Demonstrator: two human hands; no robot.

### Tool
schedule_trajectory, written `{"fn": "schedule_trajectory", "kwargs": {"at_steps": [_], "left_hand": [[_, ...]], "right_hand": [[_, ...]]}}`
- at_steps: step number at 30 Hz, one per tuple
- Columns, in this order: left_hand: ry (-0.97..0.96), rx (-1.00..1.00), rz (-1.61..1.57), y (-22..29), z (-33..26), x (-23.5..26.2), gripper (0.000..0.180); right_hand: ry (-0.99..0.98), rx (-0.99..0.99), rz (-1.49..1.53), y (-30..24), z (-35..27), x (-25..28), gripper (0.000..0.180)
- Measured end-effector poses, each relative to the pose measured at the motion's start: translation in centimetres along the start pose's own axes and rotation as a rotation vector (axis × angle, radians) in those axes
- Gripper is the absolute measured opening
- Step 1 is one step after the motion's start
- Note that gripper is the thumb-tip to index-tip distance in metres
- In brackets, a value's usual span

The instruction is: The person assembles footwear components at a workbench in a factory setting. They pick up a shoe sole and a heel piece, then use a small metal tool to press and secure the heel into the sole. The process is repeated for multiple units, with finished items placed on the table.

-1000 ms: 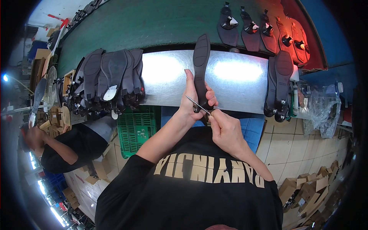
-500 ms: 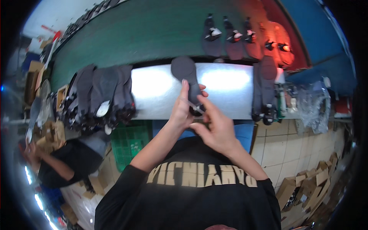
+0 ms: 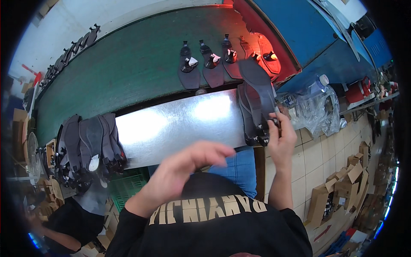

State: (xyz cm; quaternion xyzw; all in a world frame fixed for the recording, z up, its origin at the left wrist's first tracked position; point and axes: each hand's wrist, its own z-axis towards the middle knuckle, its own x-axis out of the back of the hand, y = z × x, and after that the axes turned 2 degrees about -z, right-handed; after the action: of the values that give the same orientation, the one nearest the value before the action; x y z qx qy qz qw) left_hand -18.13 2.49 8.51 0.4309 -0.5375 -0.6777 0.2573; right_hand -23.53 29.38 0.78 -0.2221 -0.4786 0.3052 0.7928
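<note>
My right hand (image 3: 282, 136) pinches a dark sandal (image 3: 258, 81) by its strap end, sole upward. It holds it over a few other dark sandals (image 3: 246, 109) lying at the right end of the shiny metal tabletop (image 3: 180, 128). Whether the held sandal rests on them I cannot tell. My left hand (image 3: 184, 165) hovers near the front edge of the metal top, holding nothing, its fingers stretched out and blurred by motion.
Several stacked sandals (image 3: 90, 137) cover the metal top's left end. Behind, a green conveyor belt (image 3: 128, 60) carries sandals (image 3: 189, 77) beside a red-lit opening (image 3: 267, 47). Clear plastic bags (image 3: 319, 107) lie right; cardboard boxes (image 3: 342, 188) stand below. A person (image 3: 68, 220) works at lower left.
My right hand has carried the sandal from the middle to the pile on the right. My left hand has let go of it and drawn back. The view has turned rightward.
</note>
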Motion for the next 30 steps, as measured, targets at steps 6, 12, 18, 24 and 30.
{"fn": "schedule_trajectory", "kwargs": {"at_steps": [6, 12, 18, 24, 30], "left_hand": [[-0.543, -0.619, -0.389, 1.1, -0.2, -3.6, 0.092], [-0.669, -0.575, -0.587, 0.7, 0.1, -4.1, 0.108], [-0.449, -1.065, -0.836, -1.1, 1.7, -8.3, 0.083], [-0.262, -0.595, -0.367, -1.0, 2.9, 0.5, 0.065], [0.806, -0.233, 0.732, -10.8, 13.1, 15.9, 0.049]], "right_hand": [[-0.132, -0.093, -0.184, 5.1, -1.6, 0.5, 0.025], [-0.088, -0.153, -0.1, 4.3, -2.0, 1.3, 0.013], [0.008, -0.066, -0.076, 3.7, 0.3, 1.4, 0.016], [-0.041, -0.091, 0.137, 0.6, 0.2, 0.0, 0.031], [-0.252, -0.024, 0.214, -3.1, -1.1, -6.2, 0.034]]}}
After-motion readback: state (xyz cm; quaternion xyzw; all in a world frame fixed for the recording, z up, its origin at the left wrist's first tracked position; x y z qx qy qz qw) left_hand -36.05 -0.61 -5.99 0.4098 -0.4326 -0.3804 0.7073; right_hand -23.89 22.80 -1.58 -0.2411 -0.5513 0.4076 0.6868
